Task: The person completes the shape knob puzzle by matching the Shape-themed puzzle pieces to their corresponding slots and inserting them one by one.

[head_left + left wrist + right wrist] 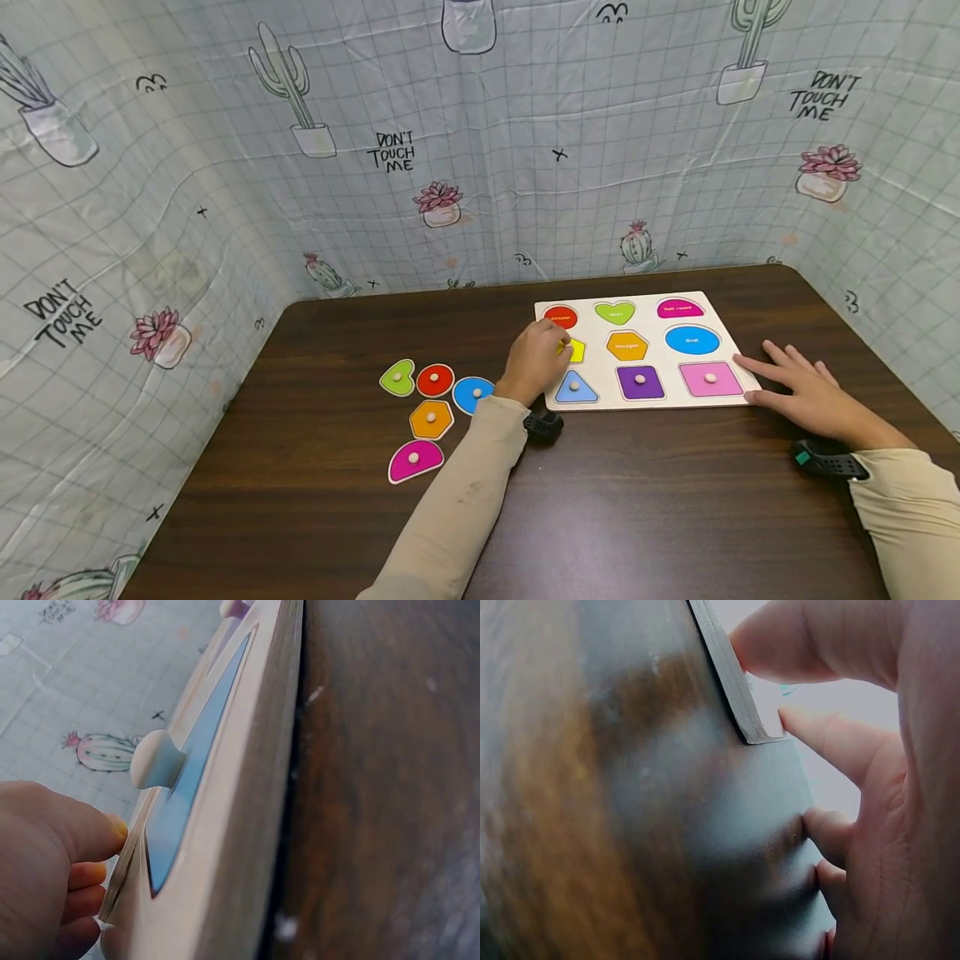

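A white shape puzzle board (pixel 592 333) lies toward the back right of the table. My left hand (pixel 534 360) is over its left side, pinching a yellow puzzle piece (pixel 577 351) at the middle-row place. In the left wrist view, the thin wooden edge of that piece (pixel 126 859) is tilted above the board, beside the blue triangle piece (pixel 199 765). My right hand (pixel 813 396) is spread at the board's right edge, thumb and index finger touching the corner, as the right wrist view shows. A purple square (pixel 641 382) and a pink rectangle (pixel 710 379) with knobs sit in the front row.
Left of the board lie several loose knobbed pieces: a green heart (pixel 397 378), a red circle (pixel 435 381), a blue oval (pixel 470 393) partly behind my left forearm, an orange hexagon (pixel 431 419) and a magenta half round (pixel 417 461). A printed cloth (pixel 510 150) surrounds the dark table (pixel 315 500).
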### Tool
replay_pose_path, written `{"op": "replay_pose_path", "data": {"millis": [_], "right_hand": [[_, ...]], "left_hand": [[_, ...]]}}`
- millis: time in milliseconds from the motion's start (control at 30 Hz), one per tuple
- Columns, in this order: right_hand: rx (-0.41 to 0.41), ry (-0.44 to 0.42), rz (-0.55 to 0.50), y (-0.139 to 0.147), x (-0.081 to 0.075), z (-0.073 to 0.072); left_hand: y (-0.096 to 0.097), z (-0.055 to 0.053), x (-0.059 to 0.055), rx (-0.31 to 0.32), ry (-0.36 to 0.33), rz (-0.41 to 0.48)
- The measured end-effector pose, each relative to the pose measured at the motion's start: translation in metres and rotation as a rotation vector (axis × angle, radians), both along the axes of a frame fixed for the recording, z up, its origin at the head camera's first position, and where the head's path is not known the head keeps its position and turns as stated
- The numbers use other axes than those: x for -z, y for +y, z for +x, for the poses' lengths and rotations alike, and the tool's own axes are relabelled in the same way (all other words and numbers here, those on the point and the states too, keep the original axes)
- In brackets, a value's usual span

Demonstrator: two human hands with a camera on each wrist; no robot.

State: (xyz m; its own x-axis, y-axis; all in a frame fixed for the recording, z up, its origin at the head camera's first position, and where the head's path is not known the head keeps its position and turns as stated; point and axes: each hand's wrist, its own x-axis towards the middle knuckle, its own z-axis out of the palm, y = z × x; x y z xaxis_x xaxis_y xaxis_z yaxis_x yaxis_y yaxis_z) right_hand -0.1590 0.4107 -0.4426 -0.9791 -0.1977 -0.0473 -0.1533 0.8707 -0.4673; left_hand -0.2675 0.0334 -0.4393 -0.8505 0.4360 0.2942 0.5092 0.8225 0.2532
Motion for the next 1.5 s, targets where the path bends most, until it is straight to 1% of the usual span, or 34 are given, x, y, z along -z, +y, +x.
{"op": "replay_pose_path", "data": {"millis": [133, 400, 567, 767, 867, 967, 1033, 1133, 1233, 1333, 1500], "right_hand": [[0.001, 0.004, 0.001, 0.001, 0.001, 0.001], [-0.003, 0.009, -0.004, 0.000, 0.002, 0.000], [-0.006, 0.002, -0.002, 0.000, 0.000, -0.003], [-0.005, 0.009, 0.004, 0.000, 0.001, -0.004], [-0.002, 0.005, 0.006, 0.000, 0.001, -0.004], [0.000, 0.004, 0.007, 0.000, 0.001, -0.003], [0.001, 0.003, 0.003, -0.001, 0.001, -0.003], [0.001, 0.006, -0.002, -0.001, 0.001, -0.002], [0.001, 0.008, -0.001, 0.000, 0.001, -0.002], [0.001, 0.011, 0.003, 0.001, 0.001, -0.002], [-0.003, 0.001, 0.003, 0.001, 0.002, -0.002]], "left_hand": [[0.000, -0.001, 0.001, 0.002, -0.003, 0.004], [-0.005, -0.005, 0.001, 0.056, -0.087, 0.091], [-0.008, -0.006, 0.002, 0.052, -0.114, 0.092], [-0.008, -0.006, 0.002, 0.041, -0.102, 0.086], [-0.008, -0.006, 0.002, 0.045, -0.120, 0.109], [-0.009, -0.005, 0.000, 0.054, -0.155, 0.186], [-0.011, -0.004, -0.002, 0.058, -0.173, 0.263], [-0.016, -0.002, -0.008, 0.071, -0.180, 0.381], [-0.024, 0.002, -0.014, 0.087, -0.185, 0.467], [-0.032, 0.008, -0.018, 0.108, -0.197, 0.508], [-0.048, 0.017, -0.023, 0.130, -0.222, 0.504]]}}
